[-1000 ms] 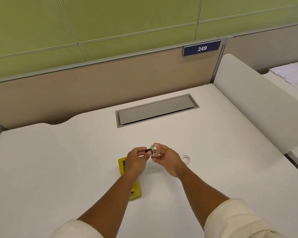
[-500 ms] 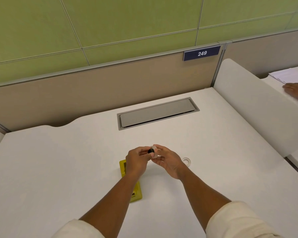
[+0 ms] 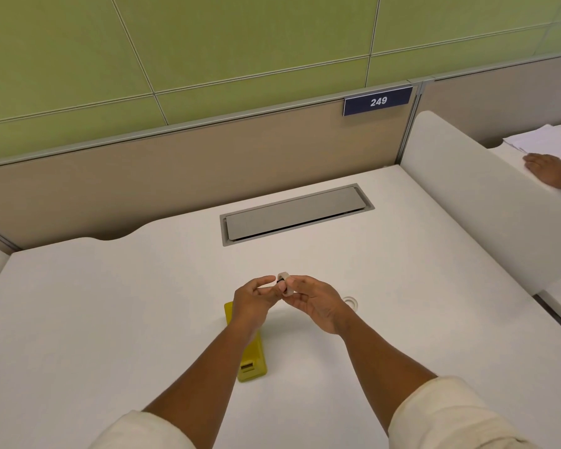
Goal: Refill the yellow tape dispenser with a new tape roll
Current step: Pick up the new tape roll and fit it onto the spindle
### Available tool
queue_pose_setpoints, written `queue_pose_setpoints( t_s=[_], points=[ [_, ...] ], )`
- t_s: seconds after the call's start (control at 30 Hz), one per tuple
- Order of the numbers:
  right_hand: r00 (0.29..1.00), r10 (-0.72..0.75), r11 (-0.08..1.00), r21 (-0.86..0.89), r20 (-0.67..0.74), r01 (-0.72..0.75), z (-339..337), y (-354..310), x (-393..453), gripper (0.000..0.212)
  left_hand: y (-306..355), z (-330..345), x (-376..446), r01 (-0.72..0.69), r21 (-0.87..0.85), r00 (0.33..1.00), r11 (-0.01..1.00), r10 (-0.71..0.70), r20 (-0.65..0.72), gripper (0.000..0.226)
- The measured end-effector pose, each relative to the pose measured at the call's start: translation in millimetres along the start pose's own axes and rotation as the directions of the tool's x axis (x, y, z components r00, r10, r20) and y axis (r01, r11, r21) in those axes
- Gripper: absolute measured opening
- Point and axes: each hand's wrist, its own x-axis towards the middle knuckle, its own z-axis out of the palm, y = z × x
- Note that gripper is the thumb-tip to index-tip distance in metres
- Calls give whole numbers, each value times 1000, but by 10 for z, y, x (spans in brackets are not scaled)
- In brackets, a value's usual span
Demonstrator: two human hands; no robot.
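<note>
Just below the centre of the frame, both hands meet above the white bench [image 3: 110,319]. The right hand [image 3: 314,301] pinches a pale tape roll [image 3: 284,283] between thumb and fingertips, holding it on edge so its flat faces look left and right. The left hand [image 3: 251,301] has its fingers partly spread and reaching toward a small dark piece [image 3: 280,280] at the roll's left face; whether it grips that piece cannot be told. The yellow tape dispenser [image 3: 251,358] lies flat on the bench beneath the left wrist, its long axis running from the centre of the frame down toward the lower edge, with a slotted end nearest the bottom; the forearm covers its middle, so what sits inside it is hidden. A second ring of tape [image 3: 350,301] lies flat on the bench just right of the right hand. Bare bench spreads wide on both sides and ahead, up to a closed grey cable hatch [image 3: 292,213] in the upper middle. A white divider [image 3: 467,196] bounds the right side, and beyond it, at the far right edge, another person's hand [image 3: 551,170] rests beside papers [image 3: 544,140].
</note>
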Motion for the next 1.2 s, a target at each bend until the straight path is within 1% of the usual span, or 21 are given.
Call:
queue_pose_setpoints(
  t_s=[0.13,0.23,0.33,0.43,0.53,0.6,0.7,0.77,0.87,0.9,0.93,1.03,1.13,1.2],
  points=[
    [1000,27,1000,-6,3,-27,19,-5,5,27,11,-29,-14,34,-57,999,998,-32,37,38],
    [1000,29,999,-30,-11,-30,36,5,12,28,19,-37,-27,51,-94,997,994,-46,55,36],
    [999,7,996,-86,-40,-11,59,21,24,33,20,-44,-25,81,-158,995,984,-71,67,27],
    [999,-13,986,-165,-51,4,91,15,28,33,40,-50,-1,136,-212,990,968,-128,51,20],
    [998,-29,971,-239,-57,14,123,-5,25,31,71,-75,20,180,-200,984,963,-178,29,18],
    [997,-46,953,-302,-56,27,156,-17,12,30,91,-101,17,217,-166,976,962,-214,39,22],
    [996,-71,886,-462,-50,40,216,-34,-22,34,132,-137,13,233,-90,972,968,-229,46,29],
    [995,-86,851,-522,-40,52,246,-41,-31,34,147,-145,17,224,-44,974,974,-223,31,31],
    [995,-102,827,-557,-9,80,288,-52,-44,31,156,-148,25,240,-17,970,971,-240,-23,11],
    [995,-103,823,-562,-5,82,297,-58,-47,31,157,-149,29,244,-23,969,969,-245,-34,9],
    [995,-101,821,-565,-8,79,305,-62,-50,32,151,-154,36,244,-30,969,969,-245,-38,10],
    [996,-86,826,-560,-29,55,320,-73,-52,36,136,-172,35,245,-51,969,968,-247,-29,27],
    [997,-78,831,-553,-27,50,327,-74,-43,37,144,-188,5,244,-85,970,966,-245,-3,25],
    [997,-71,835,-548,-20,48,321,-71,-39,36,154,-195,-21,213,-83,977,973,-211,40,22]
  ],
)
